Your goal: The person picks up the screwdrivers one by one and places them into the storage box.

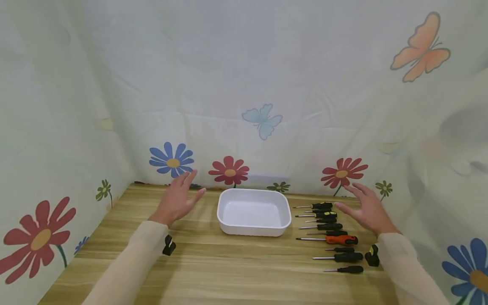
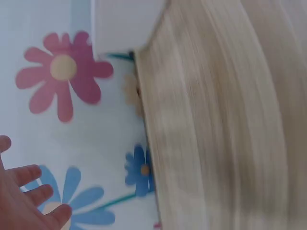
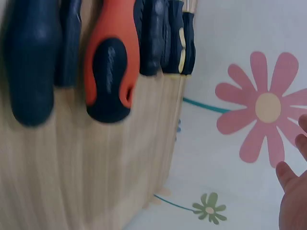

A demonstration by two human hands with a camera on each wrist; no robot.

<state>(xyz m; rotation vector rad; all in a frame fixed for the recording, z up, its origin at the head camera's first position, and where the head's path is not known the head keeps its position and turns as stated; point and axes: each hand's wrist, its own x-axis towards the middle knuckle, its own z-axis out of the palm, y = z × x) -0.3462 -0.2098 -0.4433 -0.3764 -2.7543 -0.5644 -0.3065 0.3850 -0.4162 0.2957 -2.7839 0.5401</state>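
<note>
My left hand (image 1: 177, 200) hovers left of a white plastic basin (image 1: 253, 231), fingers spread and holding nothing. On the other side, my right hand (image 1: 367, 209) is held over the far right of the table, beside the handles of a column of screwdrivers, also with nothing in it. Most of these have black handles; one screwdriver (image 1: 341, 240) is orange and black, and its thick handle (image 3: 110, 62) shows large in the right wrist view. All the shafts point left, toward the basin. In the left wrist view, the left hand's fingers (image 2: 36, 194) are extended before the printed cloth.
The wood-grain table (image 1: 213, 267) runs back to a white cloth (image 1: 324, 97) printed with flowers and butterflies, which also closes in both sides. The basin stands near the back edge. The nearest black screwdriver (image 1: 350, 269) lies at the front of the column.
</note>
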